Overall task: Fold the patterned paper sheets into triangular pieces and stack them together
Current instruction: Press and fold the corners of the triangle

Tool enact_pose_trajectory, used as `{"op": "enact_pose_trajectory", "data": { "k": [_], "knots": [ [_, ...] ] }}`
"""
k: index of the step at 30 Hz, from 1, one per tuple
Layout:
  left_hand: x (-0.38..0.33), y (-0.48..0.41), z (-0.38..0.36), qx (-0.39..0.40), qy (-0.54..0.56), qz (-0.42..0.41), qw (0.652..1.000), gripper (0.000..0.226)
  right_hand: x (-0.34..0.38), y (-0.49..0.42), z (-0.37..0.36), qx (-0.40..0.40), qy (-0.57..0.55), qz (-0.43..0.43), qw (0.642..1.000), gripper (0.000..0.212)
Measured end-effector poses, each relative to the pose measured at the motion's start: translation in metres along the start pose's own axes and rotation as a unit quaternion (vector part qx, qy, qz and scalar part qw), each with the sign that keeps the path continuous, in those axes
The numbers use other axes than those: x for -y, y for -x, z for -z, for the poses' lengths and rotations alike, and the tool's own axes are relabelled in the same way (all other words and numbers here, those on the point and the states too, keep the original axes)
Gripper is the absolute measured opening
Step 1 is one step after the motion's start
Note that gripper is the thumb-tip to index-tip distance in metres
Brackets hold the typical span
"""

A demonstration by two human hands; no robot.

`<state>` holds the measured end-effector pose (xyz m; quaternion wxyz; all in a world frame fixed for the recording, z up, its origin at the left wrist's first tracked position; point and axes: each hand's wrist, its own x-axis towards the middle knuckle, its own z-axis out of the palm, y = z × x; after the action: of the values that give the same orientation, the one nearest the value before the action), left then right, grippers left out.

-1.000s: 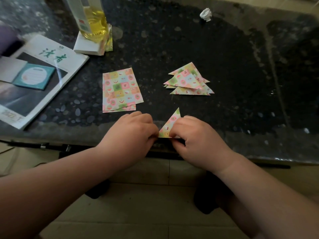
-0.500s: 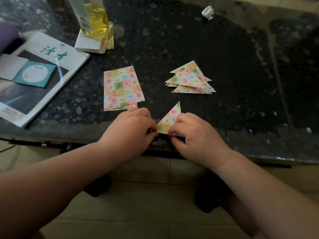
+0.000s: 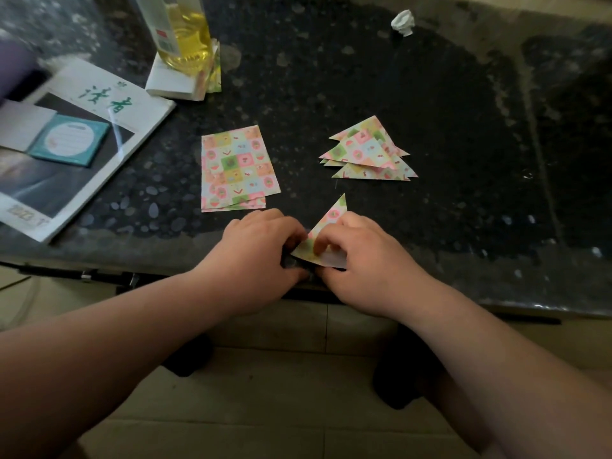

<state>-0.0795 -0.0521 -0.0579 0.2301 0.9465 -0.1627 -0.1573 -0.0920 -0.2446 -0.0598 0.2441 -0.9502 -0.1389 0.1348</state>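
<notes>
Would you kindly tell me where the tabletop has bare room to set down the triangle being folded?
Largest bare patch: tabletop right of the folded triangle pile and crumpled wad. A narrower strip between that pile and the flat sheet stack. Crowded: magazine and oil bottle at left; left hand and right hand at the near edge.

The table (image 3: pixel 463 160) top is dark, speckled, polished stone, duller along its near edge. The patterned sheets (image 3: pixel 236 167), folded triangles (image 3: pixel 367 150) and half-folded piece (image 3: pixel 331 220) are thin matt printed paper, white underneath. The magazine (image 3: pixel 139 117) cover is glossy paper, and the bottle (image 3: pixel 185 34) is clear plastic.
</notes>
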Motion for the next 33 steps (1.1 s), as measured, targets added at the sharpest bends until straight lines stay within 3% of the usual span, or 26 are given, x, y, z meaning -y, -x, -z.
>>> {"op": "enact_pose_trajectory", "data": {
  "k": [5, 9, 13, 16, 19, 23, 33],
  "knots": [
    [0.004, 0.001, -0.002, -0.020, -0.012, -0.028, 0.999, 0.019, -0.001, 0.000, 0.002, -0.027, 0.048, 0.031, 0.998, 0.017],
    [0.006, 0.002, -0.004, -0.039, -0.012, -0.017, 0.999, 0.014, -0.010, -0.003, 0.011, 0.009, 0.020, 0.041, 0.999, 0.027],
    [0.001, 0.002, -0.001, -0.041, 0.001, 0.045, 0.998, 0.009, -0.016, -0.009, 0.014, 0.024, -0.060, 0.017, 0.998, 0.002],
    [-0.003, 0.000, 0.001, -0.026, 0.001, 0.075, 0.997, 0.013, -0.017, -0.013, 0.014, 0.010, -0.097, -0.022, 0.995, 0.016],
    [-0.007, -0.001, 0.002, -0.024, -0.003, 0.088, 0.996, 0.015, -0.016, -0.016, 0.017, -0.025, -0.154, -0.084, 0.984, 0.010],
    [-0.009, 0.000, 0.001, -0.028, -0.010, 0.098, 0.995, 0.018, -0.016, -0.019, 0.016, -0.047, -0.217, -0.136, 0.966, 0.039],
    [-0.008, 0.001, -0.005, -0.068, -0.018, 0.086, 0.994, 0.022, -0.008, -0.022, 0.000, -0.094, -0.129, -0.152, 0.975, 0.029]
  ]
}}
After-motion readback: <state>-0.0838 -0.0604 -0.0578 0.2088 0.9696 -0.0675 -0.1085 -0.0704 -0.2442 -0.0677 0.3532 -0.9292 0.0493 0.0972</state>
